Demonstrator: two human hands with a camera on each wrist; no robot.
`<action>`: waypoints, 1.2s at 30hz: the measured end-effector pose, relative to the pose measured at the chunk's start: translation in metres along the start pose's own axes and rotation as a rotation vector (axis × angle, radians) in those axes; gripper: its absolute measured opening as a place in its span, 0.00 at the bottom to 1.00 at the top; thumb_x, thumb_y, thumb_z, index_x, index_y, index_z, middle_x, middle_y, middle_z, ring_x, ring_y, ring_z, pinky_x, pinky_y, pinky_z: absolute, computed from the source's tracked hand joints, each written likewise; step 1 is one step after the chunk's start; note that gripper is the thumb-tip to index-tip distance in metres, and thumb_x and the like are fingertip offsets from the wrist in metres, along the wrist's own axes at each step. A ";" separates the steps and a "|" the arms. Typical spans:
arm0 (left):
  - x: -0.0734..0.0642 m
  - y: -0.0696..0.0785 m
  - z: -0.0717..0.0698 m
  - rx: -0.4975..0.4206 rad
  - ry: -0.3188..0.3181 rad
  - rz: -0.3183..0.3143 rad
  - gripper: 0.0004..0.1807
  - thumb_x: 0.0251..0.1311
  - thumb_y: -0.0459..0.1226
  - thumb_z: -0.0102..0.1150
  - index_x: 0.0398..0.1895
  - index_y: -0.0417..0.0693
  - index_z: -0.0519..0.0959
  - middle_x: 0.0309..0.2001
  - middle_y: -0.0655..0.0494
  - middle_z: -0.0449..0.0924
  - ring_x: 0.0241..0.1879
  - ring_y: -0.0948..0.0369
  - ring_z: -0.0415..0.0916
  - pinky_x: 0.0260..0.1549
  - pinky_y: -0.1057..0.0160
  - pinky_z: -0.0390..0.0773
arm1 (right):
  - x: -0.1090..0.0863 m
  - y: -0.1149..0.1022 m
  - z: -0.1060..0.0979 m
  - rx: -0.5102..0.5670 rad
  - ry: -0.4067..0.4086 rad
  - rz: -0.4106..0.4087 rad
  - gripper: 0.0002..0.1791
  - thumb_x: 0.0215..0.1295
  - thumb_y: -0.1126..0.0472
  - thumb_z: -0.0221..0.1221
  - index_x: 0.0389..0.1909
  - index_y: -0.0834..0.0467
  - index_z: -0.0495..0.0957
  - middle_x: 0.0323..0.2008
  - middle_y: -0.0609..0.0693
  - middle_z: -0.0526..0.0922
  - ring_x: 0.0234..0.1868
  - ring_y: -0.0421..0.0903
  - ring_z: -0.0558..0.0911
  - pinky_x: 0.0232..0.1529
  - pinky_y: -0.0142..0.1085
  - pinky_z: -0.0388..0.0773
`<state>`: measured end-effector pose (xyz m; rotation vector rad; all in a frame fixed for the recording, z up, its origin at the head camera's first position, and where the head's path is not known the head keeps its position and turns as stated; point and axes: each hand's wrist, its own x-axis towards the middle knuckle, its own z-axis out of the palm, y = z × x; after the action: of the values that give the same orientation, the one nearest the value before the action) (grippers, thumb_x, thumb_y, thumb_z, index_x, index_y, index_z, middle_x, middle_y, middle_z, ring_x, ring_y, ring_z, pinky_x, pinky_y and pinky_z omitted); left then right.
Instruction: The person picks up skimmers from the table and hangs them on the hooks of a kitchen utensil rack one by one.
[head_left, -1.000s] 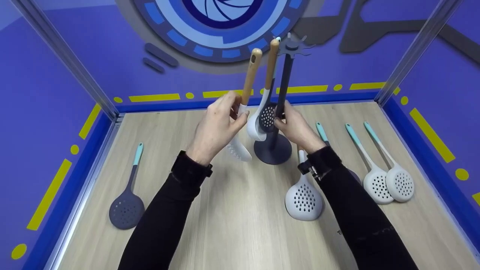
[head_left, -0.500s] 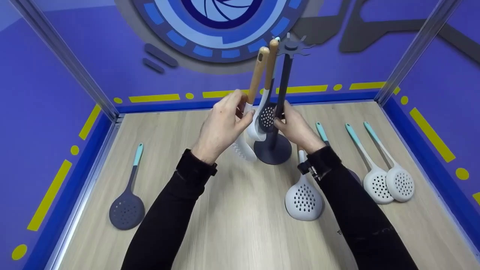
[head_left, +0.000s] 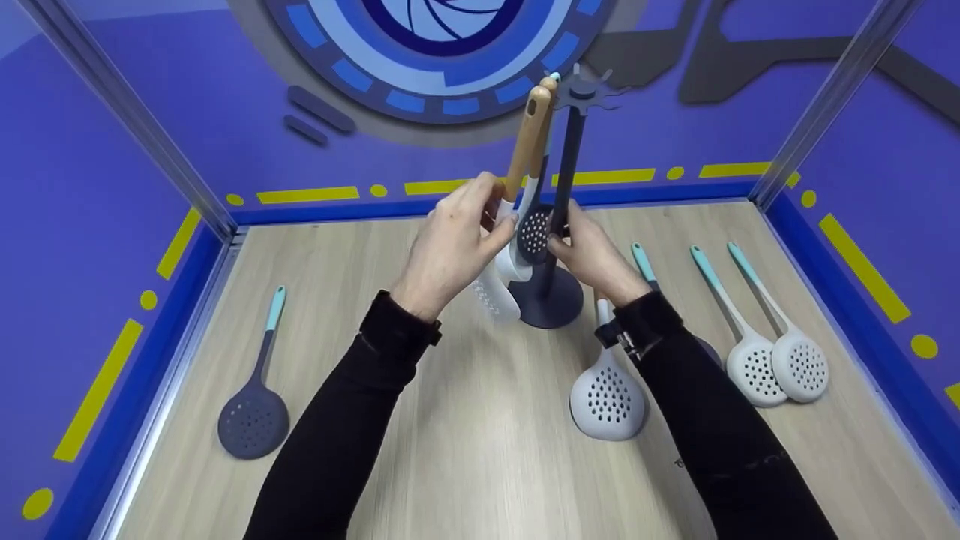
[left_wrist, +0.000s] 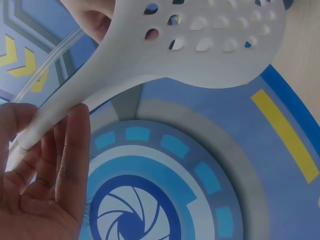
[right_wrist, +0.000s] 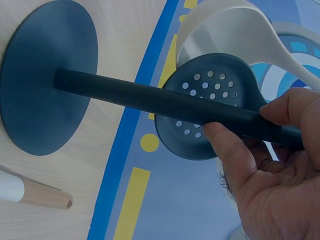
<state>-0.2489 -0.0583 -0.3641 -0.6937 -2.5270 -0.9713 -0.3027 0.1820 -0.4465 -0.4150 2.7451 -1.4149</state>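
Observation:
My left hand pinches the white neck of a wooden-handled skimmer, handle up. Its white perforated head hangs below that hand, overlapping the stand's round base in the head view. With fingers and thumb, my right hand grips the dark pole of a utensil stand, topped by a ring of hooks. At the stand's left side, a white ladle and a dark skimmer hang close together. The ladle's wooden handle is partly hidden behind the held skimmer's handle.
On the wooden table, a dark skimmer lies at left. A white skimmer lies in front of the stand, two overlapping white ones at right. My right arm partly covers another teal-handled utensil. Blue walls enclose the table.
My left hand has moved right with the white skimmer, bringing its handle up against the ladle's handle and its head across the stand's base. My right hand keeps its place on the pole.

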 end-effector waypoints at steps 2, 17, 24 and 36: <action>0.001 0.001 0.000 -0.005 -0.003 -0.001 0.10 0.82 0.36 0.66 0.59 0.44 0.83 0.46 0.50 0.87 0.47 0.56 0.90 0.48 0.61 0.91 | 0.000 0.000 0.000 0.002 -0.003 0.001 0.19 0.90 0.69 0.57 0.73 0.69 0.69 0.71 0.70 0.81 0.77 0.70 0.84 0.74 0.62 0.88; 0.006 0.004 0.006 -0.023 -0.023 0.018 0.08 0.83 0.37 0.66 0.57 0.44 0.82 0.45 0.50 0.85 0.48 0.55 0.90 0.50 0.61 0.91 | 0.001 -0.001 0.000 0.004 -0.003 0.019 0.18 0.91 0.67 0.57 0.74 0.67 0.70 0.72 0.69 0.81 0.77 0.68 0.84 0.74 0.60 0.89; 0.006 0.004 0.009 -0.032 -0.033 0.012 0.09 0.83 0.38 0.66 0.57 0.44 0.82 0.46 0.50 0.87 0.49 0.55 0.91 0.49 0.62 0.91 | 0.000 -0.001 0.000 -0.010 0.005 0.004 0.19 0.90 0.68 0.58 0.74 0.69 0.70 0.69 0.70 0.83 0.76 0.69 0.85 0.74 0.61 0.88; 0.007 0.003 0.012 -0.036 -0.043 0.014 0.09 0.83 0.36 0.66 0.58 0.44 0.82 0.48 0.50 0.87 0.48 0.55 0.92 0.49 0.63 0.92 | 0.000 -0.001 0.001 0.010 0.016 -0.014 0.20 0.89 0.69 0.59 0.74 0.70 0.70 0.68 0.70 0.84 0.75 0.68 0.86 0.74 0.60 0.89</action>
<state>-0.2549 -0.0459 -0.3671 -0.7499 -2.5431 -1.0102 -0.3022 0.1808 -0.4465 -0.4256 2.7517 -1.4414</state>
